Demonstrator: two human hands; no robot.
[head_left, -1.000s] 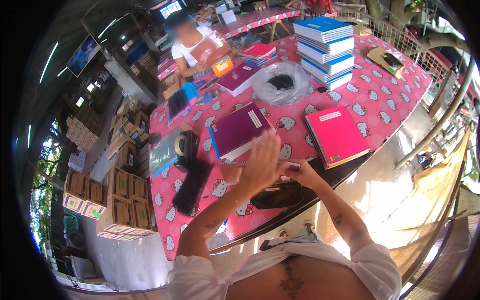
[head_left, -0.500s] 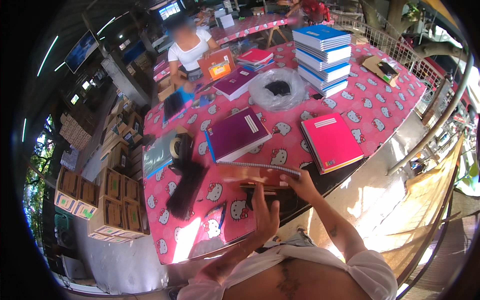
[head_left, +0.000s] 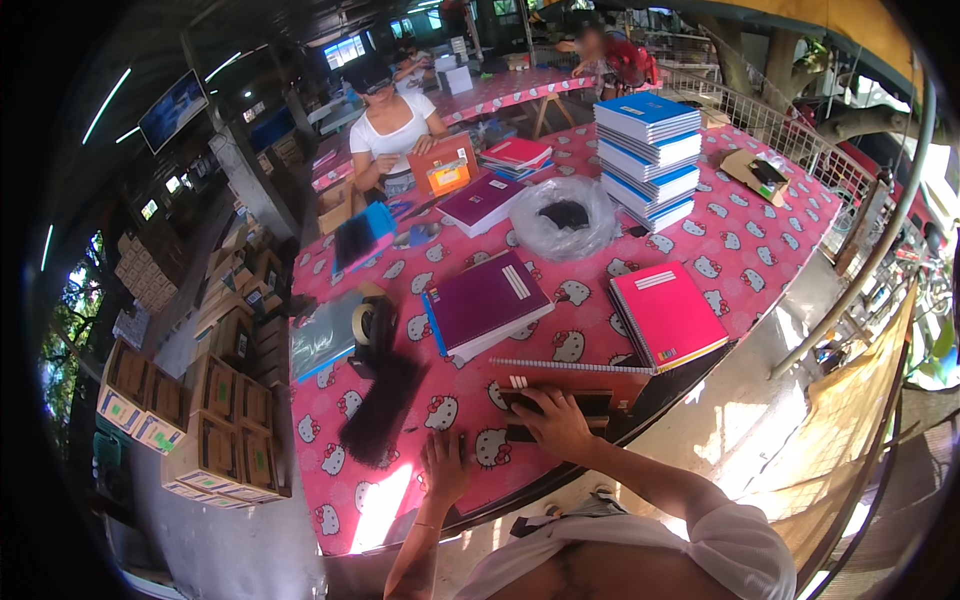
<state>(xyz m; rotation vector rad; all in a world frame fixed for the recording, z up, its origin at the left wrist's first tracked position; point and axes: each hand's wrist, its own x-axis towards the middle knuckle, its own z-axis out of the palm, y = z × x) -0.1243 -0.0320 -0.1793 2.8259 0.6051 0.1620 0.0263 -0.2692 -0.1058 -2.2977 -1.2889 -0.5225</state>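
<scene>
My right hand [head_left: 553,420] lies flat on a dark red spiral notebook [head_left: 600,385] at the table's near edge, pressing a black strip on its cover. My left hand [head_left: 444,467] rests with fingers apart on the pink patterned tablecloth [head_left: 450,410], holding nothing. A pile of black spiral bindings [head_left: 381,409] lies just left of it. A purple notebook stack [head_left: 485,303] and a pink notebook [head_left: 667,313] lie beyond my hands.
A tape dispenser [head_left: 367,325] and a clear plastic sheet [head_left: 322,336] sit at the left. A tall blue-and-white notebook stack [head_left: 648,158] and a plastic bag [head_left: 570,217] stand farther back. A person in a white top [head_left: 390,125] sits across. Cardboard boxes [head_left: 200,420] line the floor at left.
My left hand came down from in front of me and now rests on the cloth. My right hand stays on the dark red notebook. The view has tilted upward.
</scene>
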